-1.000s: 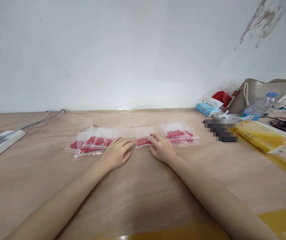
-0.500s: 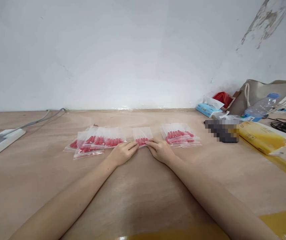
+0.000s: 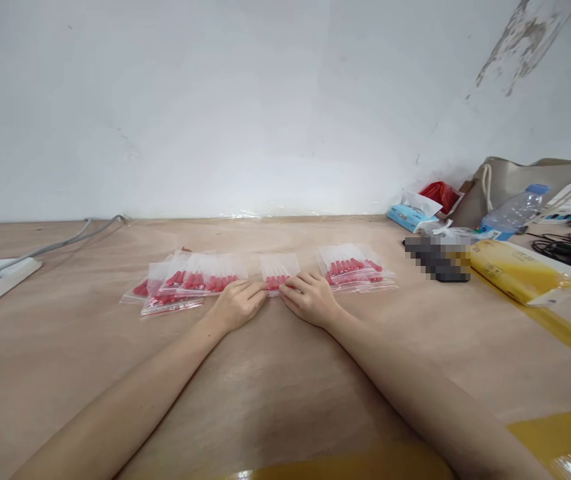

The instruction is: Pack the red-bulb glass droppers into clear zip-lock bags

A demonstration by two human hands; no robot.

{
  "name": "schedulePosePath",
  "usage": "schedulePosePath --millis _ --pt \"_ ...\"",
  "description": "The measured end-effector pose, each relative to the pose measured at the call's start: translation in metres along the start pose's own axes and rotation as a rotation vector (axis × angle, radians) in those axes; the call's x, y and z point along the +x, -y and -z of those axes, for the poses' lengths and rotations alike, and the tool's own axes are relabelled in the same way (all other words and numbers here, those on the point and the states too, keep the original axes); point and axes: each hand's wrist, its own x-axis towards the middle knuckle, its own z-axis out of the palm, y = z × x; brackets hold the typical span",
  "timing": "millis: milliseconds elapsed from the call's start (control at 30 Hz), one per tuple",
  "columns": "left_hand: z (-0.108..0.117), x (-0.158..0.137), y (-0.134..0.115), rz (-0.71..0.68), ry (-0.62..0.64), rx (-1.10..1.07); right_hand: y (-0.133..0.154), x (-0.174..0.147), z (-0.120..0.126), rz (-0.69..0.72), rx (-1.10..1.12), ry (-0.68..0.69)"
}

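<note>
Between my hands lies a small clear zip-lock bag [image 3: 278,265] holding several thin white sticks with red ends, the red ends toward me. My left hand [image 3: 238,305] has its fingers closed on the bag's near left corner. At the near right corner, the bent fingers of my right hand [image 3: 310,300] pinch the bag's near edge. My fingers partly hide that edge. Left of it, overlapping bags [image 3: 185,283] with the same red-ended sticks lie in a spread pile. A smaller stack of such bags [image 3: 349,265] lies just beyond my right hand.
A white power strip [image 3: 2,287] with a grey cable sits at far left. On the right are a blurred-out dark object [image 3: 438,261], a yellow packet [image 3: 525,270], a tissue pack [image 3: 412,217], a plastic bottle [image 3: 518,210], a fabric bag [image 3: 505,180] and black cables [image 3: 570,250].
The view has shifted slightly, moving everything a little left. My right fingers have curled in more at the bag's near edge; my left hand stays at its corner.
</note>
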Motion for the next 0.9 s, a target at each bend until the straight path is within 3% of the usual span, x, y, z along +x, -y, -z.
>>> schedulePosePath --millis 367,900 --pt "-0.001 -0.001 0.001 0.004 -0.026 -0.053 0.010 0.014 -0.011 0.167 -0.111 -0.066" --pt "0.006 -0.005 0.000 0.061 -0.081 -0.127 -0.010 -0.005 0.006 0.085 -0.093 -0.023"
